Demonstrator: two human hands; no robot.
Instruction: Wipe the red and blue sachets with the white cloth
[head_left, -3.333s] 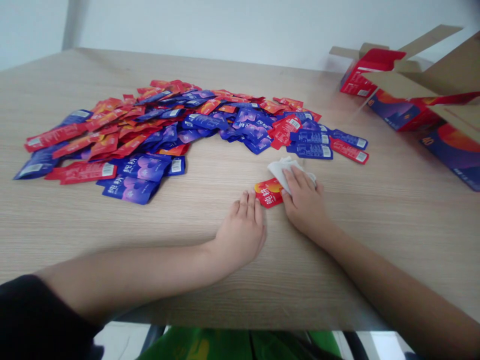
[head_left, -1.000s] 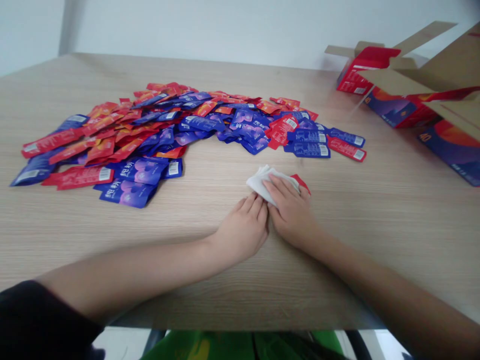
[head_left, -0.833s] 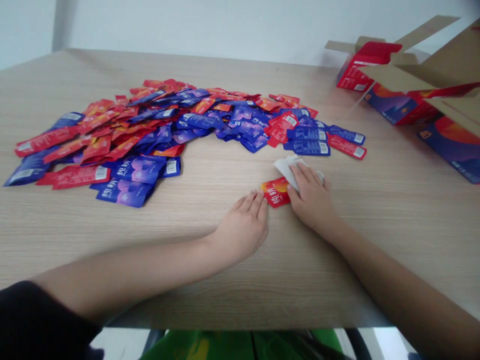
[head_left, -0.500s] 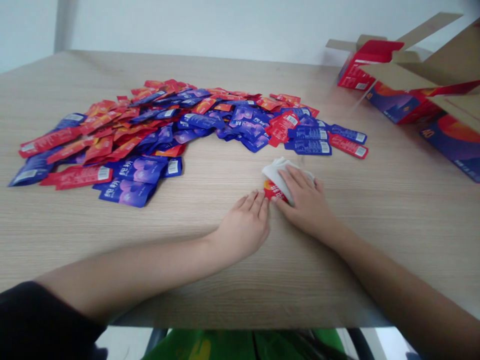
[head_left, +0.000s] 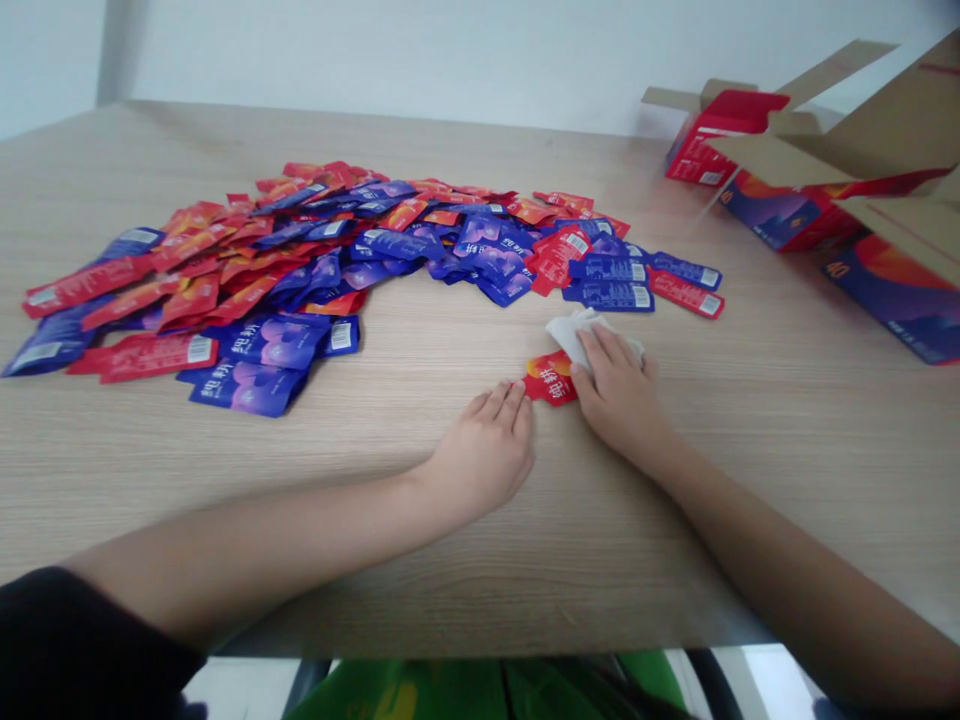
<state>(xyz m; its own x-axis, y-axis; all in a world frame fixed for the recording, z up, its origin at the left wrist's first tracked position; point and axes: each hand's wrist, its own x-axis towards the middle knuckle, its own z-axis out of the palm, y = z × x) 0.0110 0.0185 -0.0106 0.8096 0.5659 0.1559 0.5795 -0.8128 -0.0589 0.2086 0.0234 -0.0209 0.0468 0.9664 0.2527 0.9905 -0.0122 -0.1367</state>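
Pressing the spread fingers of our right hand (head_left: 619, 395) onto a crumpled white tissue (head_left: 592, 333), we had a red sachet (head_left: 550, 378) touching that hand, its long axis running roughly crosswise on the bench (head_left: 787, 480). The flat, open fingers of our left hand (head_left: 480, 450) lay just beside its other end, slightly farther away.

Cardboard carton (head_left: 862, 120), heaped sachets (head_left: 300, 270)
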